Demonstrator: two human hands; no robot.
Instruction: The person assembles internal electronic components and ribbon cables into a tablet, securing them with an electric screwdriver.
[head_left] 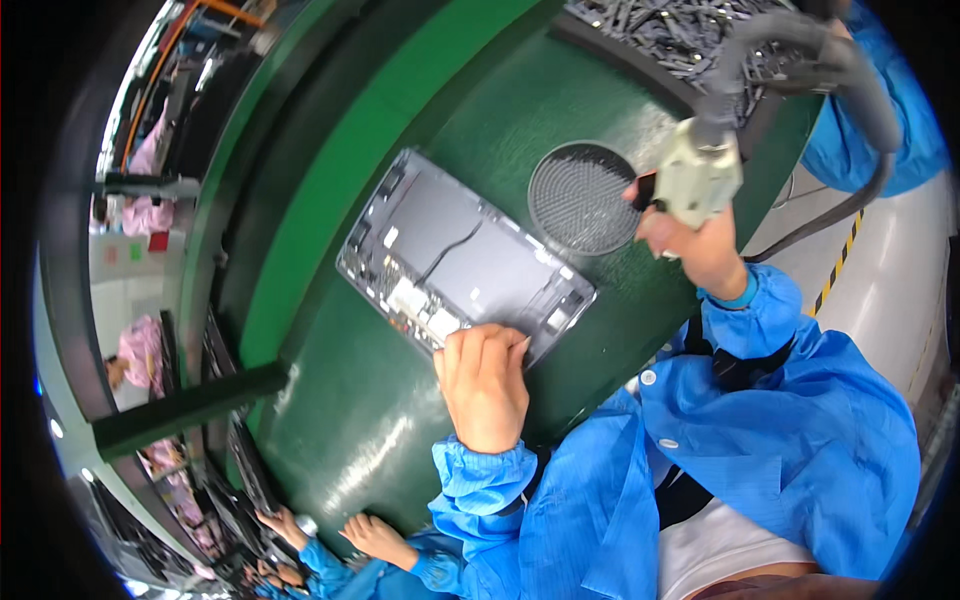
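Note:
An opened tablet-like device (pixel 470 265), its grey shell showing a circuit board, a black cable and small white labels, lies tilted on the green bench. My left hand (pixel 485 385) is closed over its near edge, fingers together and curled. My right hand (pixel 705 255) grips a cream-coloured handheld tool (pixel 698 175) joined to a thick grey hose; its exact kind I cannot make out. The tool hangs right of a round black mesh dish (pixel 583 198), which sits just beyond the device. Part of my right fingers is hidden by the tool.
A dark-edged bin of many small dark parts (pixel 660 30) stands at the far right. The grey hose (pixel 870 100) loops down the right side. A green rail (pixel 190 410) juts over the bench's left. Another person's hands (pixel 380 540) are at the lower left; a blue sleeve (pixel 870 130) is at right.

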